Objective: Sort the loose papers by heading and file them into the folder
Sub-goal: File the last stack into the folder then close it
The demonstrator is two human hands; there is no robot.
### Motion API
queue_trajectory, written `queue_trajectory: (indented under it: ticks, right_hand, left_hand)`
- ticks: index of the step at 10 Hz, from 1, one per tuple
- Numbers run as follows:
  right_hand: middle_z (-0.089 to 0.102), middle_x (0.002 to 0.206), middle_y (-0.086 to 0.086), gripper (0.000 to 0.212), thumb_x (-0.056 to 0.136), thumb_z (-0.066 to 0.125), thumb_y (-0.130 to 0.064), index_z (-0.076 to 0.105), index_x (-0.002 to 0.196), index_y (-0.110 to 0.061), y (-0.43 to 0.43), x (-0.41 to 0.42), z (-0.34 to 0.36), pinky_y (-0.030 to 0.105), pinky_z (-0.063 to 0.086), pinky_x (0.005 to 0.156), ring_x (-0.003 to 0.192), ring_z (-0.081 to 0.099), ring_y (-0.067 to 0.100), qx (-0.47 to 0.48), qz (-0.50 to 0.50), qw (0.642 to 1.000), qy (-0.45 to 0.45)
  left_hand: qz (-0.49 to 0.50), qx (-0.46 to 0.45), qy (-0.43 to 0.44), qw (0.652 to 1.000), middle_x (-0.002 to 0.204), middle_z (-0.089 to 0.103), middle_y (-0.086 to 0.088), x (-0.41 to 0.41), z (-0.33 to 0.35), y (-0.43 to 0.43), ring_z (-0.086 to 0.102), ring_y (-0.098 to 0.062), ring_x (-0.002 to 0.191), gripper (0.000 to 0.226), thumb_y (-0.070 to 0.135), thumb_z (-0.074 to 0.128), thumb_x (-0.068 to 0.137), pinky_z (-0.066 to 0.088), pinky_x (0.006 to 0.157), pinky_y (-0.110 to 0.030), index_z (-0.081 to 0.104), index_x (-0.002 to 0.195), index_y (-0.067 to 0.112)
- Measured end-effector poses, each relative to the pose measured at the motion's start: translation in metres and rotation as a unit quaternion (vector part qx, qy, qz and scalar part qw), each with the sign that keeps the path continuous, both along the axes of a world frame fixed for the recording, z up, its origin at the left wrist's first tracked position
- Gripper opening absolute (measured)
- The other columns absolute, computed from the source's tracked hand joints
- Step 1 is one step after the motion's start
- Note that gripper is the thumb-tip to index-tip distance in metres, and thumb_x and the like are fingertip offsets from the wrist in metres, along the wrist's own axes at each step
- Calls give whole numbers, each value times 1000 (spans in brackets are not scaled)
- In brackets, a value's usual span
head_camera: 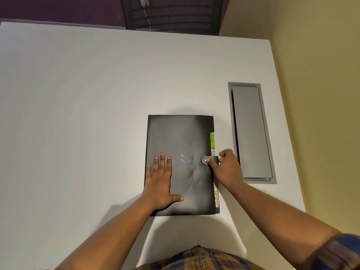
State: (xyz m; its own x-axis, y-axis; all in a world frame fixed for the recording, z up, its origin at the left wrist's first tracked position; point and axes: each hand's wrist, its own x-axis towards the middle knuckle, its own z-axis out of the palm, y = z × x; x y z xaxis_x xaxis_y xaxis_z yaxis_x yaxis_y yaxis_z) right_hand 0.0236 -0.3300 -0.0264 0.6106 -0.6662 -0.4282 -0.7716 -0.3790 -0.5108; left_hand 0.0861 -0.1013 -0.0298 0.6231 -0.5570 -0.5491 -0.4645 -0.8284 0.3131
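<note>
A black folder lies closed on the white desk, with a small blue logo on its cover. Coloured index tabs stick out along its right edge, green at the top and orange lower down. My left hand rests flat on the cover's left half, fingers spread. My right hand is at the folder's right edge, its thumb pressing on the round snap of the closure strap and its fingers curled around the strap. No loose papers are in view.
A grey metal cable hatch is set into the desk just right of the folder. The desk's right edge meets a yellow-green wall. A black mesh chair back stands beyond the far edge.
</note>
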Motion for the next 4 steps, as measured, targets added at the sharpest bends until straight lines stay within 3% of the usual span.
queue_trajectory:
  ticks: [1,3,4]
  right_hand:
    - [59,108,2,51,87,66,-47,51,122,-12,12,-16,2,37,50,83,103,61,25,-12,-11,999,-39]
    - [48,143,6,67,87,48,-54,43,141,-16,31,-80,1,37,39,106,129,46,26,-160,216,963,-33]
    - [28,160,5,79,91,53,-52,27,154,-14,39,-96,6,33,26,117,146,29,22,-177,252,950,-43]
  left_hand:
    - [-3,0,-21,1000,155,-36,-6,-1,4,4,-31,-27,144,132,75,61,69,-10,120,-47,-25,149,17]
    - [-33,8,-65,997,161,-21,-8,-12,13,13,-19,-28,149,111,77,41,80,-4,121,-44,-12,154,13]
    - [-35,10,-101,994,163,-16,-6,-21,20,21,-15,-23,150,97,75,16,85,-3,122,-40,-8,155,12]
